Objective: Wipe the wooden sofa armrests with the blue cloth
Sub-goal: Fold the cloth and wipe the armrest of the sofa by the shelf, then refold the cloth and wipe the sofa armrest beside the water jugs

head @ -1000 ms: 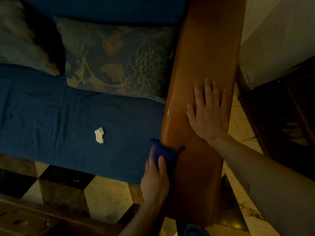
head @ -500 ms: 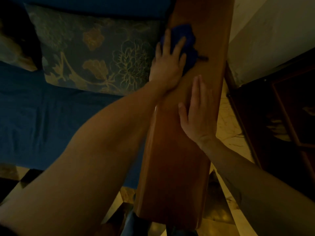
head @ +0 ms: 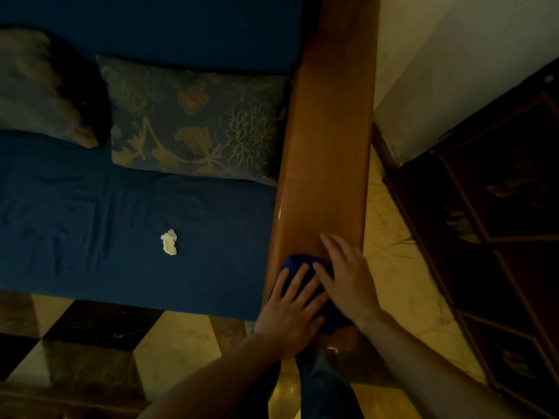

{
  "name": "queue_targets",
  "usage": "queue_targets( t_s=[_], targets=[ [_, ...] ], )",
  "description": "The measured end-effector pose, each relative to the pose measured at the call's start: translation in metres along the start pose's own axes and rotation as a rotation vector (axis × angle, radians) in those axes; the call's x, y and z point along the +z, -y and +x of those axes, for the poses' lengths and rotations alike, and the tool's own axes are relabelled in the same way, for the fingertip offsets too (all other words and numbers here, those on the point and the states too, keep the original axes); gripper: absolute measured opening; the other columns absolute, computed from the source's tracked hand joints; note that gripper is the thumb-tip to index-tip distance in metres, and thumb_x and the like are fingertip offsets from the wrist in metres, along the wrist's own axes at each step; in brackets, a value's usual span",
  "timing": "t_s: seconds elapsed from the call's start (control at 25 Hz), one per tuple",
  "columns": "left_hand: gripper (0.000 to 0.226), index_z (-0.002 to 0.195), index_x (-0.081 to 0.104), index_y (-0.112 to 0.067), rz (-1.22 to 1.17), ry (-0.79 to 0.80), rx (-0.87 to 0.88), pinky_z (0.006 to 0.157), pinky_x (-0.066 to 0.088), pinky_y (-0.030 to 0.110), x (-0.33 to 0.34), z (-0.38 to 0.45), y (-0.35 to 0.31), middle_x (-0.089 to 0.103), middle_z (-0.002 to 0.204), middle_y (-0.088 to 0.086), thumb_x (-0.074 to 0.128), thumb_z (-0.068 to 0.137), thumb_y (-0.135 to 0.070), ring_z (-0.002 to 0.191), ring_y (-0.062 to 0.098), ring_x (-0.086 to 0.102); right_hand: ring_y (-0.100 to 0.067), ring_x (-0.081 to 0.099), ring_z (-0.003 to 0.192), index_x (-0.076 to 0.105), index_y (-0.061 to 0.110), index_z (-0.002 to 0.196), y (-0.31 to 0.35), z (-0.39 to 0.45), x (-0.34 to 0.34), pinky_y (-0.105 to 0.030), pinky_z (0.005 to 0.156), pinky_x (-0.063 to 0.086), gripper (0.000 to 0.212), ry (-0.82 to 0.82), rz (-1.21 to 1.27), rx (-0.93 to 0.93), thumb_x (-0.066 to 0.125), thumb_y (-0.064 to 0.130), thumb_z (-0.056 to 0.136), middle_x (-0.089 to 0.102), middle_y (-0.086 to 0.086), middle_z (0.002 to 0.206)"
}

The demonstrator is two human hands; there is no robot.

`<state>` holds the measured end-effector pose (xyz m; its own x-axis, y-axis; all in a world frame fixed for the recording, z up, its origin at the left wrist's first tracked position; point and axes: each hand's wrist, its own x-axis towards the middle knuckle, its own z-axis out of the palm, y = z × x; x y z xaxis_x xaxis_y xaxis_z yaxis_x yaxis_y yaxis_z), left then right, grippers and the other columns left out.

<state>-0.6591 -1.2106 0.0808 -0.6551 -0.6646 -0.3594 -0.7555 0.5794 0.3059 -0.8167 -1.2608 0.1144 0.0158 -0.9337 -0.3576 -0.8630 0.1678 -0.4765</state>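
Observation:
The broad wooden armrest (head: 328, 140) of the blue sofa runs from the top of the view down to my hands. The blue cloth (head: 298, 263) lies bunched on its near end. My left hand (head: 292, 309) presses flat on the cloth with straight, spread fingers. My right hand (head: 348, 278) lies flat beside it, partly on the cloth and partly on the wood, fingers straight. Most of the cloth is hidden under both hands.
A floral cushion (head: 193, 122) leans against the armrest's inner side, with a second cushion (head: 39, 86) further left. A crumpled white scrap (head: 169, 242) lies on the blue seat (head: 90, 213). A dark wooden cabinet (head: 496, 222) stands to the right across a strip of marble floor (head: 393, 252).
My left hand has drawn the cloth from the far part of the armrest back to its near end. My right hand slid nearer too and now touches the cloth.

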Motion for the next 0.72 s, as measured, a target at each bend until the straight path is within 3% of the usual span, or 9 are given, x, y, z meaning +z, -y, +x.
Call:
queue_targets(
  t_s=[0.08,0.12,0.16,0.24,0.28,0.4,0.48,0.56,0.72],
  targets=[
    [0.061,0.154,0.024,-0.030,-0.112,0.058,0.027,0.121,-0.004,0.052,-0.012,-0.014,0.003,0.011,0.166,0.000,0.032,0.098,-0.053,0.153,0.027,-0.007,-0.016,0.043,0.133,0.043,0.024,0.147,-0.001,-0.029,0.011,-0.029,0.108,0.037,0.050,0.012,0.054,0.007,0.052,0.039,0.100,0.046,0.006,0.146],
    [0.059,0.152,0.029,-0.031,-0.200,0.075,0.027,0.122,0.002,0.050,-0.022,-0.015,0.009,0.015,0.165,-0.003,0.034,0.096,-0.050,0.153,0.025,0.002,-0.016,0.046,0.130,0.046,0.024,0.146,-0.002,-0.034,0.014,-0.031,0.107,0.041,0.048,0.001,0.097,0.048,0.051,0.040,0.100,0.049,0.006,0.141],
    [0.056,0.149,0.035,-0.031,-0.295,0.056,0.002,0.121,0.017,0.048,-0.033,-0.015,0.016,0.022,0.163,-0.006,0.037,0.095,-0.044,0.150,0.024,0.018,-0.017,0.048,0.127,0.047,0.024,0.144,-0.002,-0.036,0.015,-0.034,0.105,0.044,0.047,-0.008,0.123,0.100,0.051,0.041,0.100,0.051,0.005,0.137],
    [0.051,0.145,0.039,-0.029,-0.404,-0.056,-0.132,0.096,0.050,0.043,-0.052,-0.006,0.033,0.031,0.156,-0.008,0.043,0.094,-0.032,0.127,0.023,0.050,-0.021,0.048,0.125,0.048,0.026,0.142,0.001,-0.035,0.012,-0.040,0.101,0.046,0.048,0.019,0.111,0.181,0.054,0.044,0.097,0.052,0.003,0.133],
    [0.053,0.148,0.035,-0.027,-0.391,-0.074,-0.193,0.084,0.054,0.043,-0.061,0.002,0.042,0.029,0.156,-0.007,0.046,0.096,-0.027,0.120,0.024,0.054,-0.023,0.048,0.125,0.047,0.027,0.141,0.003,-0.034,0.009,-0.042,0.101,0.047,0.051,0.066,0.088,0.209,0.058,0.045,0.095,0.051,0.001,0.133],
    [0.063,0.154,0.024,-0.025,-0.189,0.163,-0.211,0.086,0.054,0.046,-0.079,0.023,0.057,0.029,0.157,0.001,0.052,0.097,-0.029,0.127,0.029,0.047,-0.028,0.049,0.122,0.052,0.024,0.131,0.008,-0.034,0.005,-0.045,0.097,0.048,0.043,0.201,0.005,0.305,0.063,0.035,0.091,0.054,-0.003,0.128],
    [0.058,0.148,0.033,-0.022,-0.138,0.259,-0.174,0.087,0.053,0.047,-0.079,0.023,0.057,0.036,0.149,0.005,0.055,0.095,-0.031,0.127,0.030,0.047,-0.030,0.056,0.108,0.058,0.020,0.110,0.006,-0.037,0.003,-0.044,0.088,0.052,0.022,0.209,-0.008,0.376,0.060,0.028,0.090,0.062,-0.005,0.111],
    [0.043,0.135,0.048,-0.017,-0.177,0.231,-0.233,0.086,0.053,0.046,-0.073,0.017,0.052,0.045,0.138,0.007,0.054,0.094,-0.031,0.122,0.029,0.048,-0.029,0.059,0.100,0.062,0.021,0.103,0.002,-0.045,-0.001,-0.043,0.083,0.055,0.016,0.202,0.064,0.424,0.058,0.028,0.089,0.063,-0.002,0.096],
    [0.030,0.123,0.054,-0.016,-0.245,0.101,-0.298,0.082,0.050,0.040,-0.076,-0.007,0.044,0.047,0.130,0.006,0.049,0.095,-0.026,0.119,0.026,0.045,-0.018,0.064,0.089,0.066,0.026,0.101,0.007,-0.064,-0.020,-0.036,0.074,0.055,0.013,0.113,0.275,0.360,0.066,0.023,0.088,0.069,0.002,0.096]
  ],
)
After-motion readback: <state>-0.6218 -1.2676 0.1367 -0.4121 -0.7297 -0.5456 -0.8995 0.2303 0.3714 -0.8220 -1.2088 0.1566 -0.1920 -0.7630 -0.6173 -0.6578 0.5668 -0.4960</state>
